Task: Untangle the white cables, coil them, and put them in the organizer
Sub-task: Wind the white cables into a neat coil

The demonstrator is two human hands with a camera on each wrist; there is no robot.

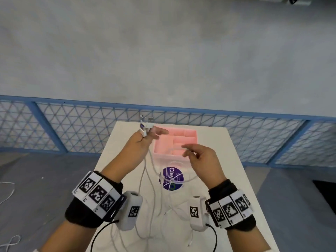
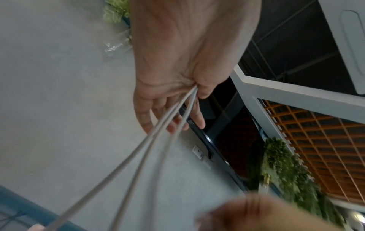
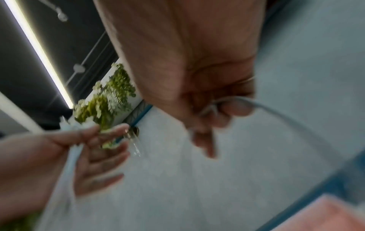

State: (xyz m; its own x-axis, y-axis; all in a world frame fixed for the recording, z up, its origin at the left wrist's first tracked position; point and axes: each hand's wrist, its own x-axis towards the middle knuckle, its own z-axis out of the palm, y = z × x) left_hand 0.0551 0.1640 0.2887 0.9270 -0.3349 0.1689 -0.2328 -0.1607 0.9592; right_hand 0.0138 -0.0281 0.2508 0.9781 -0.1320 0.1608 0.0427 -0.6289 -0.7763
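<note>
Several white cables (image 1: 154, 200) hang in a tangle down onto the white table (image 1: 227, 179). My left hand (image 1: 151, 134) is raised over the table's far left. It pinches the plug ends (image 1: 147, 124) between thumb and forefinger, the other fingers spread. The strands (image 2: 152, 139) run from under the thumb of that hand (image 2: 173, 106). My right hand (image 1: 187, 151) hovers over the pink organizer (image 1: 183, 137), fingers curled round one cable (image 3: 292, 120). The organizer's compartments look empty.
A round purple label (image 1: 171, 178) lies on the table under the cables, just in front of the organizer. A blue mesh fence (image 1: 236, 120) runs behind the table. On the grey floor at the left lies a loose white cord (image 1: 8, 190).
</note>
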